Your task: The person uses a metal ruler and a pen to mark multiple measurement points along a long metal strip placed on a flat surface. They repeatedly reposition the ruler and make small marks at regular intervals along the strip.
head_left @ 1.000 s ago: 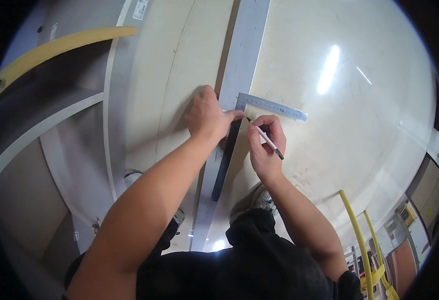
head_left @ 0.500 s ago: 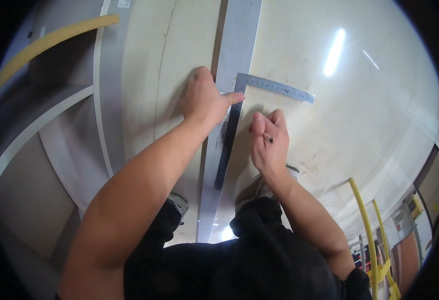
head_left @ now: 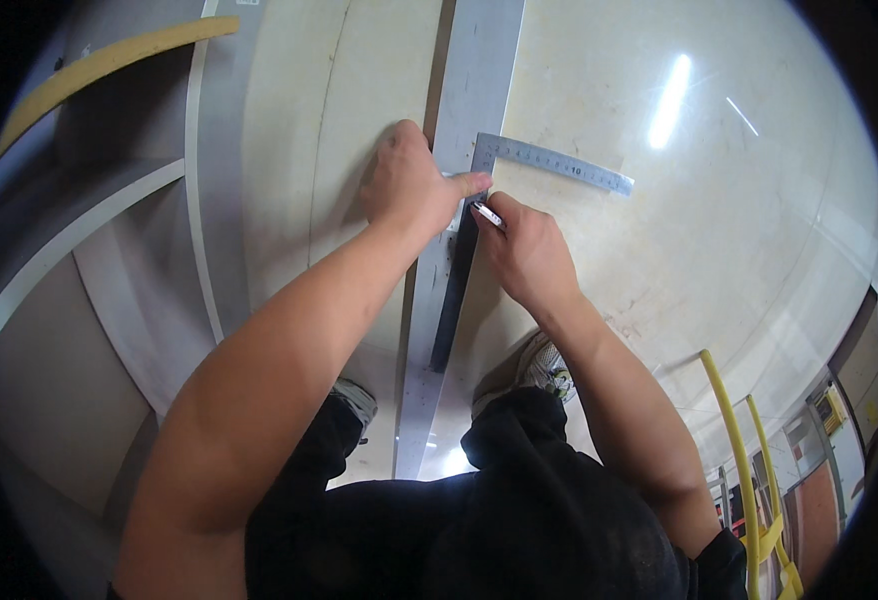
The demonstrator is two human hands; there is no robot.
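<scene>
A long grey metal bar runs away from me between my feet. Lying on it is an L-shaped steel square, its long arm along the bar and its short graduated arm sticking out to the right over the floor. My left hand clamps the square near its corner, thumb on top and fingers down the bar's left side. In my closed right hand is a slim pen, its visible end close to the square's long arm, just below my left thumb. Whether the pen touches metal I cannot tell.
Grey shelving with a curved-looking yellow strip stands at the left. Glossy pale floor spreads to the right, reflecting a lamp. Yellow tubular rails rise at the lower right, and my shoes flank the bar.
My right hand has moved left and up to the square, bringing the pen beside my left thumb. The left hand keeps its hold on the square.
</scene>
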